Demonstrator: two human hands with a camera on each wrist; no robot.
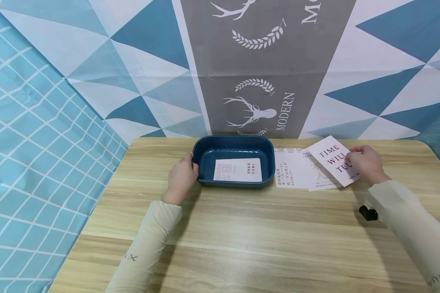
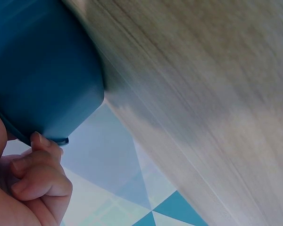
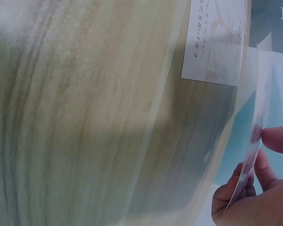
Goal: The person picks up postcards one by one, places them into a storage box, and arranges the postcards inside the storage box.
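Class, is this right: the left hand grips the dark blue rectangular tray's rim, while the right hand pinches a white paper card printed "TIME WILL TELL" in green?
Not quite: the white paper card is printed in dark red, not green, as the head view shows. The rest stands.

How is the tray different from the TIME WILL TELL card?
The tray is dark blue; the card, white with red lettering. The tray has raised walls; the card is thin. The tray rests on the table, gripped by the left hand; the right hand holds the card up. Both are being held.
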